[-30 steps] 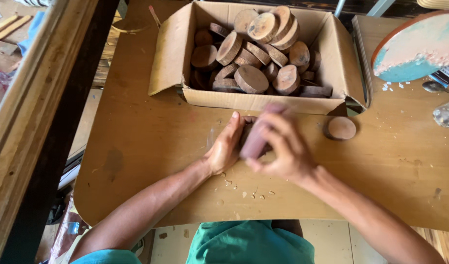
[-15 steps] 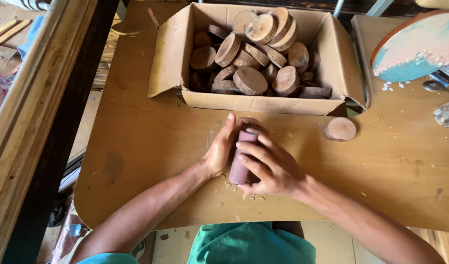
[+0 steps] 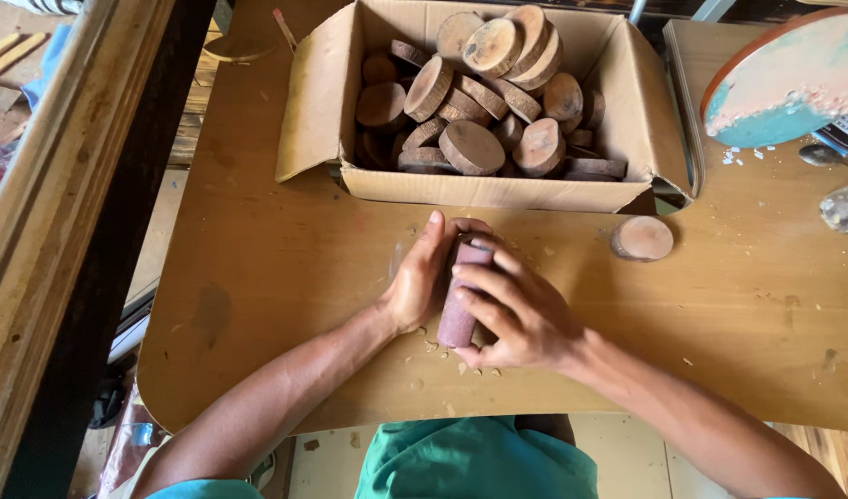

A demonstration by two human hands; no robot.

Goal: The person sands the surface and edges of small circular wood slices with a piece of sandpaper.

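Both hands meet at the middle of the wooden table (image 3: 258, 277). My right hand (image 3: 526, 314) wraps over a reddish-brown cylindrical block (image 3: 461, 310) that looks like a sanding roll, lying lengthwise on the table. My left hand (image 3: 422, 277) cups against the block's left side, fingers pointing away from me. What lies under the hands is hidden. One round wood slice (image 3: 642, 237) lies alone to the right of my hands. Small wood chips (image 3: 442, 356) are scattered near my wrists.
An open cardboard box (image 3: 498, 190) behind my hands holds several round wood slices (image 3: 470, 146). At the far right are a round board painted teal and pink (image 3: 784, 79), a spoon (image 3: 823, 154) and a glass object (image 3: 845, 207). A wooden beam (image 3: 64, 212) runs along the left.
The block has come down from a tilted hold above the table to lie lengthwise on it, closer to me. My right hand now covers more of it.
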